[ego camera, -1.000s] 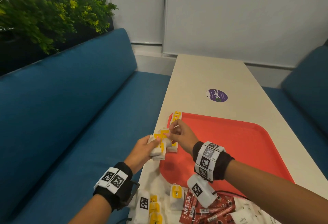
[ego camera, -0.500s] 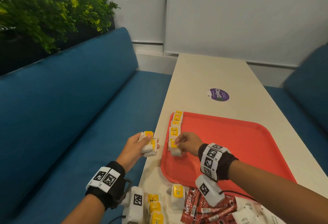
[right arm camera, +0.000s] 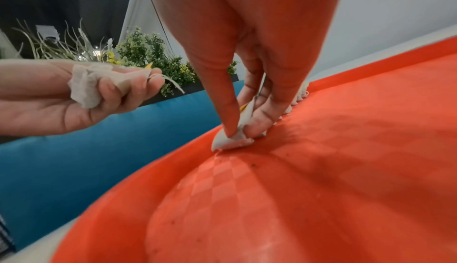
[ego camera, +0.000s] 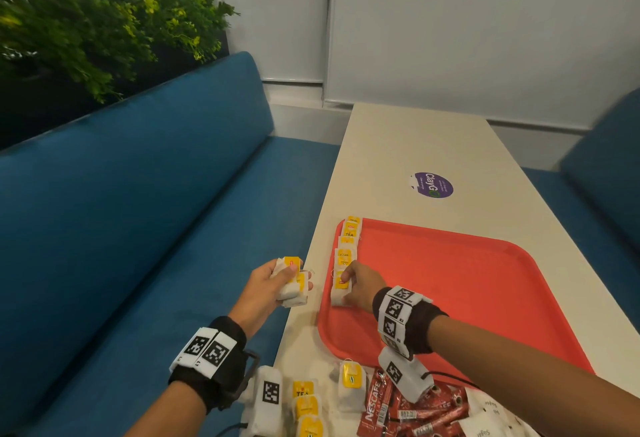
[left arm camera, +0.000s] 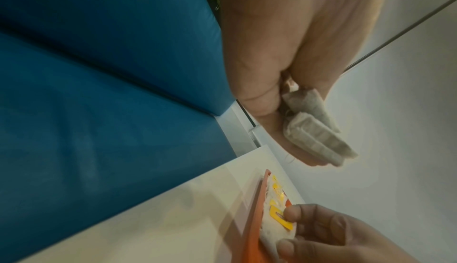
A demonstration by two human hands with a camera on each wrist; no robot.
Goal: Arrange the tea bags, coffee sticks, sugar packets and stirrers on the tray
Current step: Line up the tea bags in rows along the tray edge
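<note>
Our right hand [ego camera: 358, 286] pinches a tea bag [ego camera: 340, 289] onto the tray [ego camera: 485, 298] at nine o'clock; our left hand [ego camera: 266, 289] grips spare bags [ego camera: 292, 282], next to be released.

Blue bench seat [ego camera: 138, 211] left of white table [ego camera: 408, 145]; purple sticker [ego camera: 432, 185] on tabletop; green plants [ego camera: 86, 27] behind bench.

The tray [ego camera: 467, 291] looks like red plastic, its floor [right arm camera: 321, 189] embossed with a faint checker texture and a dull sheen. The tea bags [ego camera: 344, 256] are thin, matt, fibrous white paper with glossy yellow tags, and the coffee sticks [ego camera: 415, 409] are shiny red foil-like sachets. The bench [ego camera: 408, 145] is smooth, matt cream laminate, and the seat [ego camera: 138, 211] is matt blue upholstery.
</note>
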